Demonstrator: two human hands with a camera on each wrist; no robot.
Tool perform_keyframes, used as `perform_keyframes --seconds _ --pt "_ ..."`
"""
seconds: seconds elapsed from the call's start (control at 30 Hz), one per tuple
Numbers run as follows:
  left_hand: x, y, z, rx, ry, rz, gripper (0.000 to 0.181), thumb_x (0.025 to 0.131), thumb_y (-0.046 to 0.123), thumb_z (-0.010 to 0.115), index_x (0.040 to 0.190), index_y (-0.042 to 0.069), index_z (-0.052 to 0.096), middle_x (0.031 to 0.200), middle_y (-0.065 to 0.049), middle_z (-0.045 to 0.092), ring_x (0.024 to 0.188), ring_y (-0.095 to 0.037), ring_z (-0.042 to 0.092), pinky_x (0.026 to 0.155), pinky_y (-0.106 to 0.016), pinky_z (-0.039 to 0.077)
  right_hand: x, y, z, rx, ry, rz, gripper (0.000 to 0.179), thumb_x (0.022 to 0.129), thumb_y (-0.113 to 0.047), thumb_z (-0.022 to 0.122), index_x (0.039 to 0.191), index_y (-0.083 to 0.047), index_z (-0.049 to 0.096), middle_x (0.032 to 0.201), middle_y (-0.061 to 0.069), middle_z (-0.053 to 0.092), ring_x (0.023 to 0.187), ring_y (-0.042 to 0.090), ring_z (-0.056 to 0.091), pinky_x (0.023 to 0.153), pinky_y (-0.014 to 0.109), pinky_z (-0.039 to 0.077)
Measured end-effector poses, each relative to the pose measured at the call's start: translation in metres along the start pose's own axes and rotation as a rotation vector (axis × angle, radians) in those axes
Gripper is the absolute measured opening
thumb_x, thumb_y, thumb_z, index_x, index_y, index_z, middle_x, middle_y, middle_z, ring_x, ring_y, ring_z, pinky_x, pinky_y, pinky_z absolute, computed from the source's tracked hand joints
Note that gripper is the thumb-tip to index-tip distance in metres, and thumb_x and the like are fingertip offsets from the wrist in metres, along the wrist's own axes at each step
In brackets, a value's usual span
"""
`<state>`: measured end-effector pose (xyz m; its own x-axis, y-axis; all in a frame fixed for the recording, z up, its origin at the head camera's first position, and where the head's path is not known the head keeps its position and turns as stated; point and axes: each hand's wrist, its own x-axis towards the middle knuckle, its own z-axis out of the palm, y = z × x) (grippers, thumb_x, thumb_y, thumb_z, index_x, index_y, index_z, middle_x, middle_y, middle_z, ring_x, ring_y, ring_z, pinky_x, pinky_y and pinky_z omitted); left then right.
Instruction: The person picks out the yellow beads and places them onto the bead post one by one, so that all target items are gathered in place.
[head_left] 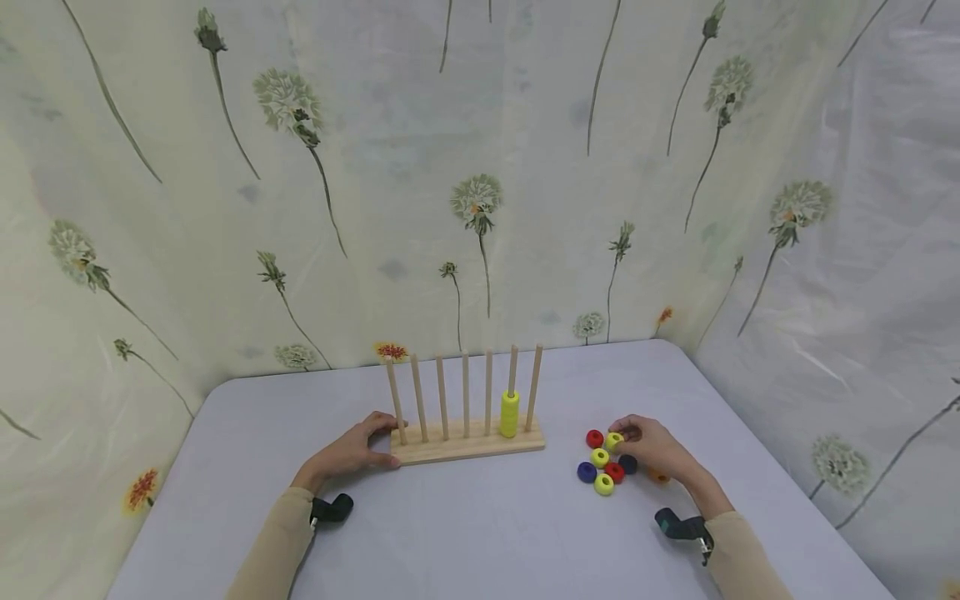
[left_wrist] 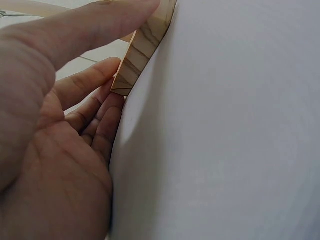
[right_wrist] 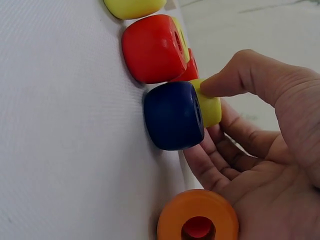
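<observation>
My right hand is found pinching a round yellow bead, right of the pale wooden peg rack lying lengthwise across the desk, left end gripped by my left hand.

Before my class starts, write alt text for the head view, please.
A person's right hand pinches a yellow bead among loose beads on a pale table; the left hand grips the end of a wooden rack whose seven upright pegs include one stacked with yellow beads.
</observation>
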<state>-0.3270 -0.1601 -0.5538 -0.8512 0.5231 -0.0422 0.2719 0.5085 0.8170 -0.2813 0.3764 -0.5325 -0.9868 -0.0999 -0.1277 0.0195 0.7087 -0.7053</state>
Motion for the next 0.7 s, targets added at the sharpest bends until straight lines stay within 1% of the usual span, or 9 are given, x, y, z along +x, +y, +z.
perform_keyframes --seconds 0.17,0.27,0.47,0.7 --pt "0.0 0.0 0.001 -0.004 0.003 -0.006 0.066 0.072 0.036 0.084 0.129 0.018 0.057 0.13 0.0 0.049 0.128 -0.022 0.041 0.111 -0.051 0.027 -0.001 0.001 -0.004 -0.018 0.04 -0.015 0.033 0.085 -0.017 0.069 0.113 -0.004 0.061 0.104 0.008 0.062 0.092 0.021 0.055 0.078 0.03 0.049" --pt "0.001 -0.001 0.001 -0.002 0.005 -0.007 0.066 0.072 0.036 0.084 0.129 0.017 0.057 0.13 0.0 0.049 0.127 -0.022 0.041 0.111 -0.05 0.027 -0.002 -0.002 -0.008 -0.017 0.063 -0.031 0.033 0.086 -0.017 0.068 0.115 -0.004 0.06 0.106 0.009 0.062 0.093 0.022 0.055 0.079 0.032 0.049" --pt "0.001 -0.001 0.001 0.01 0.009 0.004 0.065 0.072 0.036 0.084 0.129 0.018 0.057 0.129 0.0 0.049 0.127 -0.021 0.042 0.11 -0.05 0.028 -0.005 -0.008 -0.013 0.009 0.073 -0.048 0.034 0.088 -0.021 0.068 0.117 -0.004 0.059 0.106 0.009 0.062 0.093 0.022 0.055 0.078 0.028 0.049" --pt "0.001 -0.001 0.003 -0.003 0.008 0.003 0.067 0.072 0.035 0.084 0.131 0.018 0.057 0.132 -0.002 0.048 0.129 -0.023 0.04 0.111 -0.051 0.027 -0.009 -0.012 -0.015 0.011 0.09 -0.056 0.036 0.088 -0.023 0.069 0.117 -0.005 0.059 0.107 0.009 0.062 0.094 0.021 0.055 0.079 0.026 0.049"
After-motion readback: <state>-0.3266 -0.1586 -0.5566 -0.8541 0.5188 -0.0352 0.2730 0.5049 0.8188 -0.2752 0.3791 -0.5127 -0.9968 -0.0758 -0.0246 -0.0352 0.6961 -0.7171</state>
